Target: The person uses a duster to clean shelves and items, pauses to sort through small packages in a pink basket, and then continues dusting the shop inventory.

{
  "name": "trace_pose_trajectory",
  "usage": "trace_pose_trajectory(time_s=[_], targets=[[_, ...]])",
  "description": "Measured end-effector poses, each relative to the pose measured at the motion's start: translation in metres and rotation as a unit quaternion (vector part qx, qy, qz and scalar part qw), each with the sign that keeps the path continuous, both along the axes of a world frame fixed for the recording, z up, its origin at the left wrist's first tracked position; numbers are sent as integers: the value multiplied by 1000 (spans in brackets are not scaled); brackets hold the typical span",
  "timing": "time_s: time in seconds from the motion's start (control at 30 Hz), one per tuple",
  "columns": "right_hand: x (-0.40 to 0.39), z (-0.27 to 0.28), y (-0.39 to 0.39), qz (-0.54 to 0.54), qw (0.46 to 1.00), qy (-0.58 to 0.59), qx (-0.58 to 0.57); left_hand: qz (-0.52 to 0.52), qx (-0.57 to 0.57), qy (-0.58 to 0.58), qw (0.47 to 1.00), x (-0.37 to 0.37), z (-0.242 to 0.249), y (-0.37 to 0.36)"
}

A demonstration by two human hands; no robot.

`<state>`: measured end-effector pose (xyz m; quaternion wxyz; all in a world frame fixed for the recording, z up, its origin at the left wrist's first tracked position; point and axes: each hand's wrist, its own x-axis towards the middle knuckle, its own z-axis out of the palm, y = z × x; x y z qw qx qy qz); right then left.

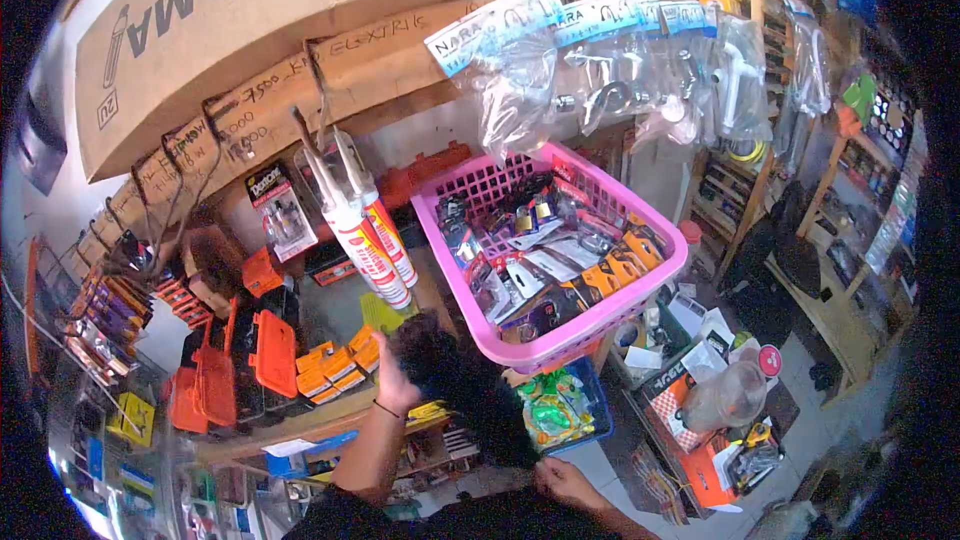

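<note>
Spacing left hand (394, 385) and right hand (565, 483) towards opposite ends of the duster (450, 380) should steady it near the basket (598, 325); I cannot tell whether either grips

Left hand (396, 380) raised, partly hidden; right hand (565, 482) lower, fingers curled

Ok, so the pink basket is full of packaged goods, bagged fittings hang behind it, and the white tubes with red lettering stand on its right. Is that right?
Not quite: the head view shows the white tubes on the left of the pink basket, not its right. The packaged goods and bagged fittings are as you say.
</note>
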<state>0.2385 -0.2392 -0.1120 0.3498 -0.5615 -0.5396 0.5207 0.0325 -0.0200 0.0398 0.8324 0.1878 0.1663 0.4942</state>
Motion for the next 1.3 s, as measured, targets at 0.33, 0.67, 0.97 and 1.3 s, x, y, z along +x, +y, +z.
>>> trace_pose_trajectory(time_s=[0.33, 0.67, 0.97, 1.3], targets=[[18, 46, 3, 26, 998, 18, -61, 9, 20, -58, 998, -7, -13, 6], [18, 49, -6, 37, 992, 87, -84, -5, 69, -71, 995, -11, -17, 5], [9, 44, -8, 83, 983, 134, -89, -61, 178, -82, 979, -15, -13, 9], [5, 55, -5, 85, 984, 105, -111, -75, 157, -91, 981, -22, -25, 12]])
